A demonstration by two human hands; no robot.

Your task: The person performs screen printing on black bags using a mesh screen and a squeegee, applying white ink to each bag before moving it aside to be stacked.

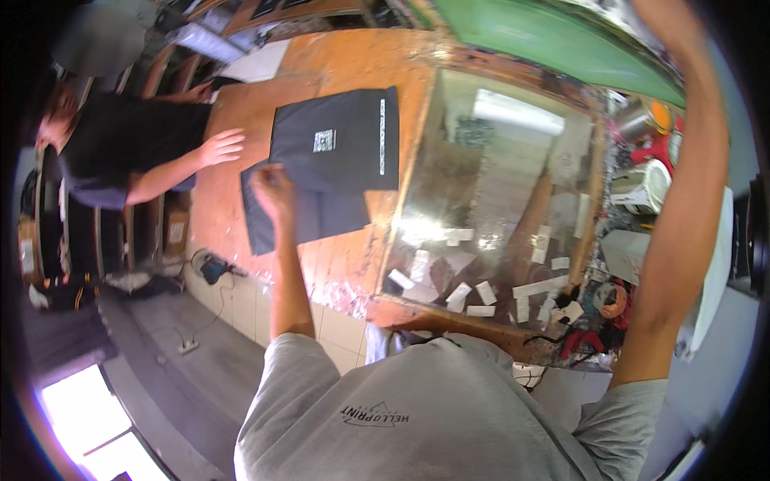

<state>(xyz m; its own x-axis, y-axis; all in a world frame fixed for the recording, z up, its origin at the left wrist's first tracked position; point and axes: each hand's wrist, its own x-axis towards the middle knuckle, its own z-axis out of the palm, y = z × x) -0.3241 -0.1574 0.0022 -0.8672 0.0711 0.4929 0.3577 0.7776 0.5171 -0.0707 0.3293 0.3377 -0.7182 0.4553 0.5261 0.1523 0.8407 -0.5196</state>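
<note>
A black fabric-like sheet (353, 160) with a white square code and a white printed strip lies on the wooden table. Under its lower left part is a second black sheet (313, 220). My left hand (274, 191) has its fingers pinched at the upper sheet's left corner. Up at the top right, my right arm is raised, and my right hand (670, 20) is by the edge of a tilted green screen frame (545, 40); its fingers are cut off by the picture's rim. A co-worker's open hand (222, 147) hovers left of the sheets.
A glass panel (449, 176) with white tape pieces around its lower part is set beside the sheets on the wooden table (337, 60). Tubs (646, 186) and clutter crowd the right edge. The co-worker (128, 144) stands at left. A cord and power strip (188, 346) lie on the floor.
</note>
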